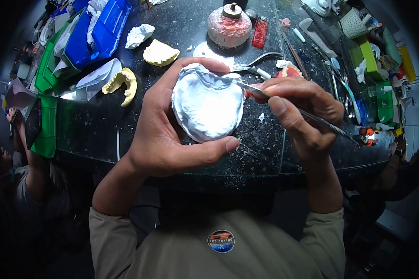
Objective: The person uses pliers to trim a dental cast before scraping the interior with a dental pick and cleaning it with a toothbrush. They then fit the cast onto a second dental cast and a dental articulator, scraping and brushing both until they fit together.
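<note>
My left hand is wrapped round a white plaster dental cast, thumb along its near edge and fingers behind its far left side. The cast is brightly lit, with a lumpy raised ridge along its far edge. Pinched between the thumb and fingers of my right hand is a thin metal dental carver. Its working tip reaches the upper right rim of the cast, and the tool's other end points down to the right. Just beyond my right fingers sits a pink denture piece with teeth.
On the dark bench lie a yellow horseshoe-shaped cast, another yellow cast, pliers and a burner. Blue and green bins stand left; tools crowd the right. Another person's arm shows far left.
</note>
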The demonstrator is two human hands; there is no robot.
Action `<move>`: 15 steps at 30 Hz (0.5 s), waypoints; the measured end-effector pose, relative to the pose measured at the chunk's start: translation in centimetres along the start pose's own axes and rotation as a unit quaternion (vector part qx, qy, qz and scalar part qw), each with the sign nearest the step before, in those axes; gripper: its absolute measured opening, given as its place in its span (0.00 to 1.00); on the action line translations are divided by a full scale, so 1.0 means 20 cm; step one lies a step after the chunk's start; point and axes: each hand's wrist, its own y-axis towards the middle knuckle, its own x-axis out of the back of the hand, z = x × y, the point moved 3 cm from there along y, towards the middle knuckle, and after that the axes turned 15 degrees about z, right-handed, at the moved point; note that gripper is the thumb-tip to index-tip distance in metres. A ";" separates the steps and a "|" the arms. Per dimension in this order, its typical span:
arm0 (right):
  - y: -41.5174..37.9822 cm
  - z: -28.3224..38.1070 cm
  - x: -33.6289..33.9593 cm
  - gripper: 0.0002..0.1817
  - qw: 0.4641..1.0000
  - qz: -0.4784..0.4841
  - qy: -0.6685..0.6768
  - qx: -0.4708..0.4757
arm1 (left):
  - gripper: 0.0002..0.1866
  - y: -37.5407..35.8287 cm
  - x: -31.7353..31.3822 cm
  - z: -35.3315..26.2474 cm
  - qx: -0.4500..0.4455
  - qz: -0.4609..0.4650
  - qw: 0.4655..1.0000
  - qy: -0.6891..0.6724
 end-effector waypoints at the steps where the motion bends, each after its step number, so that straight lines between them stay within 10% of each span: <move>1: 0.00 0.00 0.00 0.06 1.000 -0.002 0.008 -0.003 | 0.42 0.00 0.00 0.01 0.000 0.004 1.000 -0.001; 15: 0.00 -0.04 0.03 0.06 0.990 0.019 0.123 -0.062 | 0.42 -0.01 0.02 0.00 0.011 0.043 0.999 0.007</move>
